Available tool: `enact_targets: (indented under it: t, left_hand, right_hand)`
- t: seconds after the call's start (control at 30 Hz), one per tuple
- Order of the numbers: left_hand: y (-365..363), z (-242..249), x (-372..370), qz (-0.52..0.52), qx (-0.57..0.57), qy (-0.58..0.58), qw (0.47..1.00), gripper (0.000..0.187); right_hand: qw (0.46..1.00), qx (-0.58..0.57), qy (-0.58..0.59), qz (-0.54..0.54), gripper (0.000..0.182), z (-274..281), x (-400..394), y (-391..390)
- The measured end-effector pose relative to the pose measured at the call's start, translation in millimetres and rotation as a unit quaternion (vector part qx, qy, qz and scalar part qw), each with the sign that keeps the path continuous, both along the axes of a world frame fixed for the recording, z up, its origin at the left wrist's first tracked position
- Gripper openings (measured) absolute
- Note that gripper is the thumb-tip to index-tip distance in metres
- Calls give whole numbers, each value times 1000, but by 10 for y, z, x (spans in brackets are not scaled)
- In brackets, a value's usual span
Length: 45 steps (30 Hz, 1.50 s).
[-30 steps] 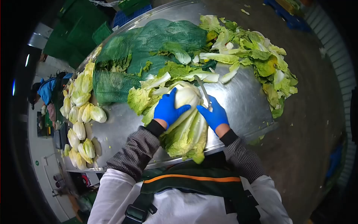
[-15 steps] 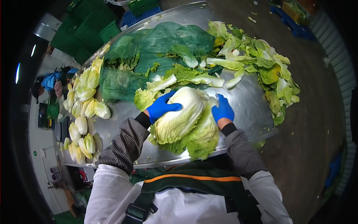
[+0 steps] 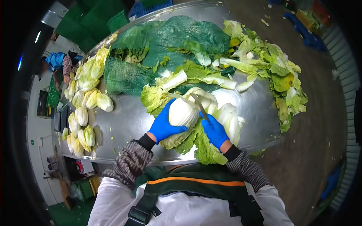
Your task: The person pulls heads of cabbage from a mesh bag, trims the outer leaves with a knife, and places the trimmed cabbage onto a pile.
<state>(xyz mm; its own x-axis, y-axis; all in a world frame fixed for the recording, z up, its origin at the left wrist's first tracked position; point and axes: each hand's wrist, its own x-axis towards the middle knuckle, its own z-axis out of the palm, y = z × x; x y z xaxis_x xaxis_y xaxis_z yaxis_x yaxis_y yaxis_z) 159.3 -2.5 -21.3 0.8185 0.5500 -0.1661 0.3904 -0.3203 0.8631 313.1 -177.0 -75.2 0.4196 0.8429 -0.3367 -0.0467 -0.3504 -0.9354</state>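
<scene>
Left hand (image 3: 164, 125) in blue glove grips the napa cabbage (image 3: 183, 113) lying near the front edge of the steel worktop (image 3: 124, 120); right hand (image 3: 214, 130) clenched on a knife (image 3: 198, 106), blade against the cabbage top, loose outer leaves (image 3: 205, 145) spread beneath

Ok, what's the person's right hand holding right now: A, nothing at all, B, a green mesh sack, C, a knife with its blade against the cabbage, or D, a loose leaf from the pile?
C: the right hand grips a knife whose blade lies against the pale cabbage, while the left hand steadies that cabbage on the metal table.
</scene>
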Motion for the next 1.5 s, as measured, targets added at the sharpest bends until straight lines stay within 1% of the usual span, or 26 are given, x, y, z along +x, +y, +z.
enact_targets:
  t: [0.07, 0.17, 0.2, 0.3, 0.4, 0.43, 0.6, 0.67, 0.7, 0.73, 0.77, 0.8, 0.83, 0.87, 0.93, 0.97, 1.03, 1.1, 1.13, 1.23, 1.27, 1.37, 1.4, 1.43, 1.47, 1.5]
  left_hand:
    - [28, -135, -9, 26, -2, 8, 1000, 106]
    - [58, -183, 14, 18, 29, 41, 999, 99]
    - [82, -204, 35, 13, 33, 46, 998, 99]
    - [81, -275, 53, 4, 42, 61, 997, 98]
    - [87, -269, 77, -1, 50, 63, 997, 97]
    - [85, -270, 85, -1, 49, 61, 997, 97]
    - [100, -263, 167, 18, 34, 81, 996, 97]
    - [123, -217, 203, 13, 10, 98, 995, 97]
    - [90, -206, 160, 3, 33, 68, 997, 97]
    - [63, -238, 96, -8, 61, 34, 998, 96]
    - [46, -309, 5, -8, 85, 3, 996, 96]
    - [74, -421, -91, 32, 62, 3, 998, 97]
    - [118, -317, -113, 32, 24, 20, 999, 95]
    - [210, -376, -174, 47, -26, -13, 998, 91]
    - [286, -421, -236, 79, -158, -72, 982, 83]
    - [292, -386, -257, 97, -238, -97, 962, 79]
    - [260, -268, -294, 120, -389, -135, 903, 72]
    - [161, -122, -252, 127, -527, -166, 824, 68]
    - [141, -185, -255, 131, -537, -173, 815, 66]
    - [84, -132, -163, 160, -555, -208, 789, 66]
    - [63, -77, -148, 157, -555, -220, 786, 68]
    - [12, 59, -132, 167, -624, -263, 717, 72]
    - [10, 34, -140, 167, -616, -279, 717, 72]
    - [15, 48, -139, 166, -616, -288, 715, 71]
    - [26, 62, -136, 164, -615, -298, 712, 71]
    - [16, 70, -151, 163, -615, -306, 708, 71]
  right_hand:
    - [998, 9, -59, 11, 39, 35, 118, -71]
    - [977, -47, -195, 73, 28, 6, 198, -65]
    - [956, -37, -279, 79, 23, 117, 203, -19]
    - [907, 37, -410, 91, 18, 118, 232, 94]
    - [888, -23, -435, 150, 14, 276, 251, 206]
    - [883, -26, -445, 148, 14, 235, 244, 227]
    - [865, -5, -490, 109, 13, -258, 277, 333]
    - [840, -46, -530, 112, 12, -623, 295, 307]
    - [826, -67, -550, 106, 12, -792, 304, 330]
    - [863, -99, -481, 121, 13, -845, 327, 416]
    - [859, -59, -496, 109, 12, -908, 398, 432]
    - [860, -26, -499, 104, 12, -885, 377, 321]
    - [855, 12, -510, 91, 12, -772, 410, 310]
    - [865, -73, -474, 149, 18, -630, 471, 343]
    - [880, -140, -416, 183, 28, -101, 527, 414]
    - [885, -174, -383, 202, 33, 140, 532, 432]
    - [951, -85, -246, 167, 50, 490, 554, 437]
    - [962, -41, -243, 118, 62, 672, 453, 496]
    - [966, -18, -242, 93, 69, 727, 405, 534]
    - [982, 41, -177, 42, 76, 814, 351, 579]
    - [994, 89, -53, 42, 70, 788, 388, 576]
    - [992, 128, 5, 5, 62, 664, 491, 375]
    - [987, 157, 2, -19, 54, 531, 539, 272]
    - [988, 149, 24, -30, 52, 365, 652, 174]
    - [997, 36, -64, -29, 56, 385, 789, 106]
    - [985, -79, -150, -28, 60, 412, 852, 61]
